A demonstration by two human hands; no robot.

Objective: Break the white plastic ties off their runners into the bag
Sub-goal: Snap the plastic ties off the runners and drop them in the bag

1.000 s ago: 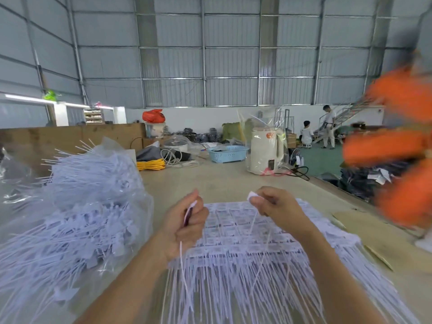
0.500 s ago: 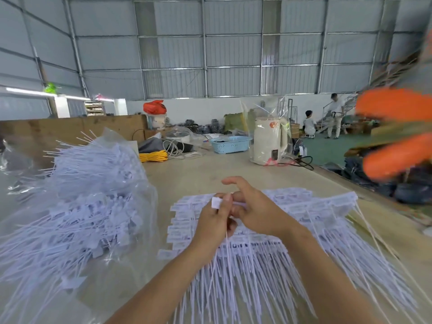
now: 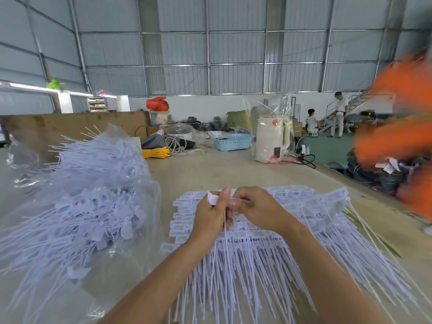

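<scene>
A: Where do the ties lie from the hands?

B: Directly beneath them. The sheet of ties on runners (image 3: 268, 265) fills the lower centre of the frame, long tails running toward the bottom edge, tabs toward the top.

A: And the grip?

B: The left hand (image 3: 210, 216) is closed, pinching one tie's tab (image 3: 212, 198), its tail hanging down. The right hand (image 3: 254, 206) is closed just beside it, touching, on what I cannot tell.

A: The bag?

B: The clear bag (image 3: 77, 206), full of loose ties, sits left of centre on the worktop (image 3: 210, 169), nearer the left hand.
</scene>
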